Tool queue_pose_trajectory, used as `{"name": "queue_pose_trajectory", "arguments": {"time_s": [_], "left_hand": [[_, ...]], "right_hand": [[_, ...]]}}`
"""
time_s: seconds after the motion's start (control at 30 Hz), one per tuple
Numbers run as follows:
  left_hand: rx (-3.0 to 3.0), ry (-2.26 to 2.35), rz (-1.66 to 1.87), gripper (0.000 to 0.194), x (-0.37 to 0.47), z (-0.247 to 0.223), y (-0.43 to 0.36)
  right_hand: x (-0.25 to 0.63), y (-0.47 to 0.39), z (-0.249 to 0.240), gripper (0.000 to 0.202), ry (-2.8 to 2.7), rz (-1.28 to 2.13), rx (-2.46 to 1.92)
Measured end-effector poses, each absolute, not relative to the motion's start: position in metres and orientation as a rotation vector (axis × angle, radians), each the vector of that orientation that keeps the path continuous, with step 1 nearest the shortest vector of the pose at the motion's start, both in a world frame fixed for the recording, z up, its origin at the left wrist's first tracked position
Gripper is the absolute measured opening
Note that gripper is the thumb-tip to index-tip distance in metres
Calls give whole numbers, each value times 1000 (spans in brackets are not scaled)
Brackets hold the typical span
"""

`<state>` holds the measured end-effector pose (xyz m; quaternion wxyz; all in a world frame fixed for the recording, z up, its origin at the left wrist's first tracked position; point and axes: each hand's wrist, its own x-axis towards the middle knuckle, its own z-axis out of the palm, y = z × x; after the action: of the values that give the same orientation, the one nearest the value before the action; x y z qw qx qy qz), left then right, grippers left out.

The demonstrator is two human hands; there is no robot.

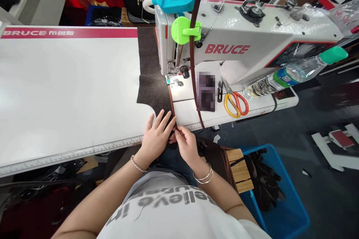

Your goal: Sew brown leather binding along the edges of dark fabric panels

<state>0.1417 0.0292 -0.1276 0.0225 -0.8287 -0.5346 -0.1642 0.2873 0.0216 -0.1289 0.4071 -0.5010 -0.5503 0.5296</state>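
Dark brown fabric (153,86) is lying on the white sewing table (70,93), left of one BRUCE sewing machine (227,31); whether one piece or two, I cannot tell. Its long axis is running from the table's far edge toward the person. The left hand (157,134) is pressing its near end, fingers slightly spread; the right hand (186,143) is pinching the brown edging (171,101) narrowly. One brown strip (192,59) is hanging before the machine, partly hiding it. One pair of scissors (235,99), one thread snips (220,91) and one bottle (286,76) are resting rightward; one blue crate (291,198) is standing below.
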Motion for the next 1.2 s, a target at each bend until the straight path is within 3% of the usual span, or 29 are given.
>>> {"name": "queue_pose_trajectory", "arguments": {"time_s": [0.1, 0.2, 0.37, 0.97, 1.2], "left_hand": [[-2572, -1661, -513, 46, 141, -129, 29], [-2563, -1653, -493, 46, 140, -131, 29], [-2559, -1656, -504, 47, 141, -132, 29], [-2570, -1675, -533, 50, 141, -134, 29], [-2563, -1668, -534, 51, 140, -134, 29]], "right_hand": [[305, 20, -117, 17, -1751, 850, -1273], [333, 28, -108, 18, -1753, 311, -1279], [370, 59, -115, 29, -1707, -140, -1599], [365, 69, -130, 36, -1888, -121, -1774], [358, 55, -124, 29, -1661, -83, -1485]]}}
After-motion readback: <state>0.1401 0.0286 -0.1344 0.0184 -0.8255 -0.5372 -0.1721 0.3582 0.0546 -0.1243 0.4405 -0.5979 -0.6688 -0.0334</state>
